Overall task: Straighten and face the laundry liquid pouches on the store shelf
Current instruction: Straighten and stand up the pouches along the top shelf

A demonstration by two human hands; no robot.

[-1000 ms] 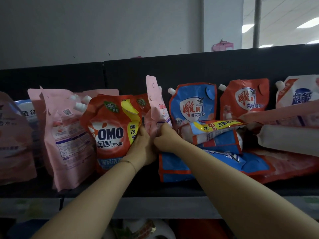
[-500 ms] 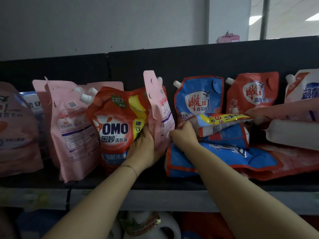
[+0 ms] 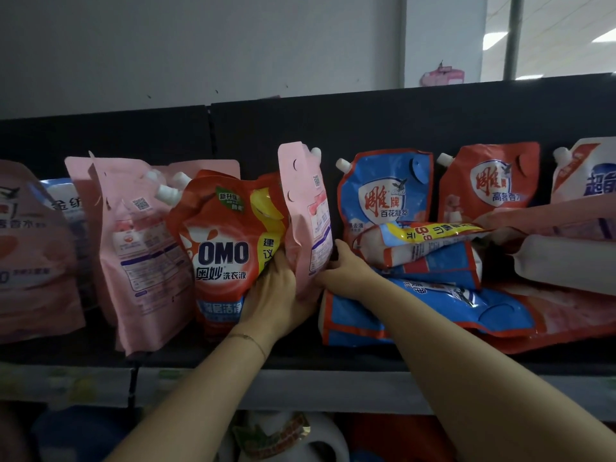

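Squarely between the two hands stood the pale pink plastic pouch [image 3: 305, 208], upright on the dark store shelf [image 3: 333, 360], its long axis vertical and its white spout at the top. It was turned nearly edge-on. The printed back with the square code faced right, so no front face showed to the aisle.

The left hand [image 3: 276, 295] was clamped on the pouch's lower left side, knuckles against the red soft pouch marked OMO [image 3: 223, 248] just beside it. The right hand [image 3: 340, 271] pinched the lower right edge, thumb on the printed back. Both hands were equally near, close together with only the pouch's thickness between them. By my judgement, the coming move turned on twisting it about its upright axis until the front looked outward.

By count, one pink pouch was in hand. At least two more pale pink pouches [image 3: 143, 248] stood to the left, backs outward. One OMO pouch faced front, with what seemed a second red one behind it.

To the right, three pouches stood against the back panel: one blue spouted pouch [image 3: 383, 191], one red spouted pouch [image 3: 490, 181] and one white-and-blue pouch [image 3: 586, 171] cut off by the frame edge.

Below them lay a heap of toppled pouches [image 3: 433, 305], long axes horizontal. I made out at least five and could not separate more. Judging by that heap, most of the straightening was not yet done.
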